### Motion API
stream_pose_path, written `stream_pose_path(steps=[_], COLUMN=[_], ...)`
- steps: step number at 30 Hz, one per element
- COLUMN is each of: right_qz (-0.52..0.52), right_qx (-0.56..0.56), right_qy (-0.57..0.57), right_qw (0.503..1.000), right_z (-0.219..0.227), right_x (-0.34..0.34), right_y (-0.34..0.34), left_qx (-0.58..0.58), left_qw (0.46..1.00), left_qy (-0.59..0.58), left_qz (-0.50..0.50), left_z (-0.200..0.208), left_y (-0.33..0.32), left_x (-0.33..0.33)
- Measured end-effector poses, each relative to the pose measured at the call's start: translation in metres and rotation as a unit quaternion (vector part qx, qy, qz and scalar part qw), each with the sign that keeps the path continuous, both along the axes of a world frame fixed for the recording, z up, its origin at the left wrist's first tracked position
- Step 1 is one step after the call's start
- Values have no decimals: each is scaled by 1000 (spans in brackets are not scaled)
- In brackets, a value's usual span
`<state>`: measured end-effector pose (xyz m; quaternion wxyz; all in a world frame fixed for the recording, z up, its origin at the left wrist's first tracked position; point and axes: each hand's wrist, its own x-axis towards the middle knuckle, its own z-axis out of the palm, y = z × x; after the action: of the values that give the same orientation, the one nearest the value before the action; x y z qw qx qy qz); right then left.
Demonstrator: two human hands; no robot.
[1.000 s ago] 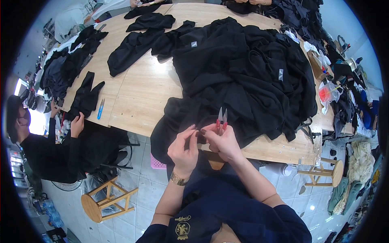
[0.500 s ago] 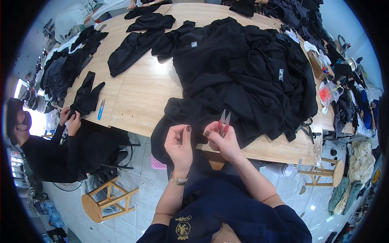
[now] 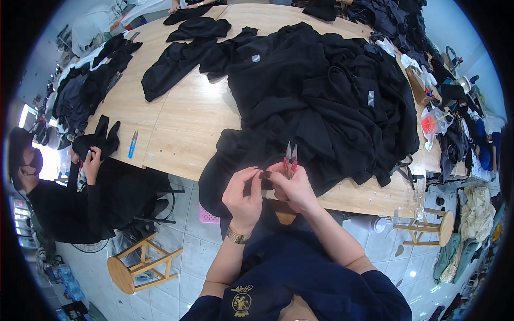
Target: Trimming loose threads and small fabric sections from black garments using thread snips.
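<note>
Red-handled snips (image 3: 287,162), held in right fingers (image 3: 279,182) near the black garment pile (image 3: 273,115), should clear left fingers (image 3: 256,188), pinched, contents unclear.

Over on the left a co-worker (image 3: 64,208) in black sits at the wooden table (image 3: 187,134) with a dark piece of cloth (image 3: 108,140), blue-handled snips (image 3: 132,147) lying near it and a heap of dark clothes (image 3: 77,93) farther up. A round stool (image 3: 122,275) stands on the tiled floor (image 3: 171,299) below, and across on the right there's a second stool (image 3: 446,229) near a crumpled cream cloth (image 3: 477,211). Above that I spot a clear plastic bag (image 3: 442,123) with something red inside.
</note>
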<state>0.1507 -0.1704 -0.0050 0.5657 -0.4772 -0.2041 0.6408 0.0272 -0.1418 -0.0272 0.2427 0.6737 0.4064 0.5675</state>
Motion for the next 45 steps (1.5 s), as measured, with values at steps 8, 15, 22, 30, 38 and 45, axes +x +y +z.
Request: stream_pose_path(steps=[8,15,22,30,38,45], right_qz=[21,32,-9,-11,-9,-1], right_qx=[62,173,252,277,283,286], right_qy=[-55,-323,-585,-651,-654,-652], right_qw=[996,930,771,707,702,702], right_z=[-7,-15,-27,-27,-24,-28], right_x=[0,3,9,8,7,8], right_y=[-3,-6,-10,-8,-6,-6], left_qx=[-168,-243,-260,-281,-276,-273], left_qw=[976,943,917,898,902,906], left_qy=[-135,-213,-289,-324,-315,-309], left_qz=[-41,-72,-89,-100,-103,-97], left_z=[10,8,5,2,5,6], left_y=[-1,8,13,13,12,13], left_x=[0,-7,-8,-9,-8,-7])
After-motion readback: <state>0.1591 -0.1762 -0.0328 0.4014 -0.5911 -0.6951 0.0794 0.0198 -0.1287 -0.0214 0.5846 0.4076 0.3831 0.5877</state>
